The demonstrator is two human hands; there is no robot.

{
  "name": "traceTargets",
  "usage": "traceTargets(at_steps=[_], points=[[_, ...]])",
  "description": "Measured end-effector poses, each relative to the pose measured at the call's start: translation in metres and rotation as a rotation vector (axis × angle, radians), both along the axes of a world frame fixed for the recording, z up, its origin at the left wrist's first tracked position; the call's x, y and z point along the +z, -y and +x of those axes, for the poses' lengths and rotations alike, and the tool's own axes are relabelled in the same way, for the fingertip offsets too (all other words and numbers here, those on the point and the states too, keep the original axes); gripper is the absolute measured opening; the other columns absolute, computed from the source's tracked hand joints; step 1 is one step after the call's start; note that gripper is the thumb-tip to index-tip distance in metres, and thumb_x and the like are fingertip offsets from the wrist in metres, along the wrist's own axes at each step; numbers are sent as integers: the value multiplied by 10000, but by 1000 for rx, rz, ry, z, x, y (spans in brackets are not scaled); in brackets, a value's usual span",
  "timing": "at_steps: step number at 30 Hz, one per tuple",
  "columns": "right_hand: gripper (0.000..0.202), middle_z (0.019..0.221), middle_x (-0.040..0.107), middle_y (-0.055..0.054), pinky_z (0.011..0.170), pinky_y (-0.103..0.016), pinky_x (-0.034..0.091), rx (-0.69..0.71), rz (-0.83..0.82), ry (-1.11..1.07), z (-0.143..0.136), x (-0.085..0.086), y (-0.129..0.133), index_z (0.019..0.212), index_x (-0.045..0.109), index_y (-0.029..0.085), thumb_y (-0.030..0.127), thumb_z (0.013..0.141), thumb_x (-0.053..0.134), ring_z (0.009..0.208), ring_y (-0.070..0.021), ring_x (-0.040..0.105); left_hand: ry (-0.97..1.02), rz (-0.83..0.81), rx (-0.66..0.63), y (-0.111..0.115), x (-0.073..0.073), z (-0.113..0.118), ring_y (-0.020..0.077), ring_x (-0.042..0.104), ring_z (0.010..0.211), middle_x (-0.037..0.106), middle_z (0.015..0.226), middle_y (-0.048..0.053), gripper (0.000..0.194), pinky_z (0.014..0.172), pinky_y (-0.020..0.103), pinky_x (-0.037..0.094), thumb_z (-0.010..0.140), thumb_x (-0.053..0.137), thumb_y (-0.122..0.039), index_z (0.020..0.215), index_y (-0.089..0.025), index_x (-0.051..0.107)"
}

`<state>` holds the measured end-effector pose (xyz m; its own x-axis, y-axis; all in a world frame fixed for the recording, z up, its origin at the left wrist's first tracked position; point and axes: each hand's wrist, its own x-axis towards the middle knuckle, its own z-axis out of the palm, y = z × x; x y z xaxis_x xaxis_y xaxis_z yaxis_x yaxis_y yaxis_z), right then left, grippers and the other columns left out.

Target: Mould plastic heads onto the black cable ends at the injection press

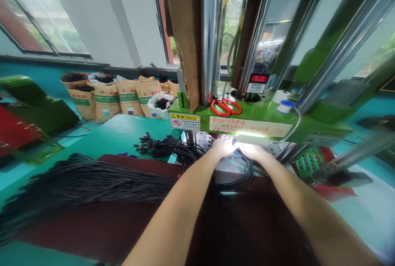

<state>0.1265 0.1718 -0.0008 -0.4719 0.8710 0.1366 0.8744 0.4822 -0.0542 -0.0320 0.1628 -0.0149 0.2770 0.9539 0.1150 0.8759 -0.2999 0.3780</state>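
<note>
My left hand [222,147] reaches under the front of a green press machine [311,124], into the bright light of a work lamp [253,137]. Close beside it on the right is my right hand [252,151], partly behind the lamp. Glare washes out the fingers of both hands, so what they hold, if anything, cannot be made out. Looped black cables [248,171] run out beneath the hands over a metal plate [202,139] with holes. Left of my left hand lies a bundle of black cables with thick ends [157,144].
A long spread of black cables [92,179] covers the dark red board [86,225] at left. Red-handled scissors [225,107] and a spool with a blue rim [285,106] rest on the press. Paper sacks [106,99] stand by the wall. Steel columns [210,35] rise ahead.
</note>
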Motion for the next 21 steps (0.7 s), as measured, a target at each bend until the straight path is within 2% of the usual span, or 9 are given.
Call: traceTargets(at_steps=[3, 7, 11, 14, 21], points=[[387, 1039, 663, -63, 902, -342, 387, -10, 4, -29, 13, -2, 2, 1038, 636, 213, 324, 918, 285, 990, -211, 573, 6, -2, 48, 10, 10, -4, 219, 405, 1198, 476, 1301, 67, 546, 988, 379, 307, 852, 254, -545, 1259, -229, 433], [396, 1094, 638, -94, 919, -344, 373, -15, -2, -40, 28, -8, 4, 1044, 630, 173, 344, 916, 296, 1038, -220, 554, -13, -23, 100, 20, 19, -7, 236, 423, 1186, 479, 1296, 103, 598, 1003, 379, 294, 843, 261, -567, 1254, -173, 444], [397, 1097, 638, -94, 924, -333, 371, 6, -22, -53, 28, -12, 2, 1111, 593, 164, 359, 915, 308, 1050, -213, 549, -11, -21, 121, 20, 16, -6, 236, 403, 1211, 424, 1351, 97, 598, 1044, 383, 236, 841, 287, -535, 1295, -160, 393], [412, 1099, 638, -91, 920, -335, 378, 10, -33, -73, 25, -12, 0, 1118, 590, 173, 373, 919, 290, 1044, -212, 554, -15, -31, 107, 18, 12, -6, 226, 402, 1213, 440, 1340, 87, 584, 1057, 373, 212, 839, 290, -522, 1290, -168, 397], [395, 1112, 634, -78, 922, -369, 385, -8, -34, -121, 23, -14, -5, 1108, 601, 201, 389, 911, 315, 1041, -227, 557, -48, -72, 115, 15, 13, -3, 241, 351, 1249, 430, 1342, 112, 638, 1034, 395, 239, 822, 278, -558, 1302, -147, 370]])
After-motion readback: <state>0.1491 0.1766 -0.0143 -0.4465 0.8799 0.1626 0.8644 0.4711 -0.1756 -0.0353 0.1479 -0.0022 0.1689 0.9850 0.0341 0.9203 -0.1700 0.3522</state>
